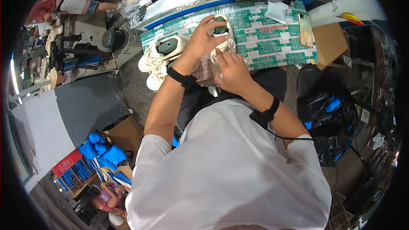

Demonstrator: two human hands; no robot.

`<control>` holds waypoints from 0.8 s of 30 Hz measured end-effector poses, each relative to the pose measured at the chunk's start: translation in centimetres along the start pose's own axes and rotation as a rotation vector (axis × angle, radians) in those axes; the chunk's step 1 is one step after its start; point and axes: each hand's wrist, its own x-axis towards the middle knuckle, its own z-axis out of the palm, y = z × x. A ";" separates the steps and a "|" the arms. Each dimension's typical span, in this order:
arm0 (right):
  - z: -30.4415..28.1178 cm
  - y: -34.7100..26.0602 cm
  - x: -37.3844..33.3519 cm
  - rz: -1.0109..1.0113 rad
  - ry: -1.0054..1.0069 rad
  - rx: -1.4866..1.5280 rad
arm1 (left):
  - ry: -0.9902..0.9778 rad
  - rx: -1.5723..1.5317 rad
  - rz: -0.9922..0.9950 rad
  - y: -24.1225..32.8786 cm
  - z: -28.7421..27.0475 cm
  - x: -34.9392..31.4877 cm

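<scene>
Two bare hands meet on a cream lace-up sneaker (230, 30) at the near side of a table (255, 59) wrapped in green-and-white tape. The sneaker's heel points away from the person, and its toe end, partly hidden by the right hand, comes back toward the lap. Its low collar is pale and looks soft, the interior (220, 29) is dark green, and cream laces (228, 46) cross the front below the opening.

The left hand (205, 38) reaches over from the left, thumb and forefinger spread across the opening; whether they clasp the collar, I cannot tell. The right hand (233, 71) sits lower, at the laces, its fingers curled inward; what they pinch, if anything, is too small to tell.

Just left stands a matching sneaker (181, 44), also green inside, with another cream shoe (156, 81) nearer the person. A clear packet (277, 12) and a phone (305, 30) lie farther right on the table.
</scene>
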 end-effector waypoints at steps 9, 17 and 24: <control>-5.2 0.2 -1.5 0.390 -0.210 0.570 | -0.009 -0.090 0.002 -0.8 -1.7 0.3; -5.1 4.6 -4.3 0.405 0.031 0.330 | 0.269 -0.025 -0.119 0.4 5.4 -4.4; -1.8 13.0 -2.7 0.327 0.095 -0.126 | 0.387 0.023 -0.356 0.8 7.5 -5.3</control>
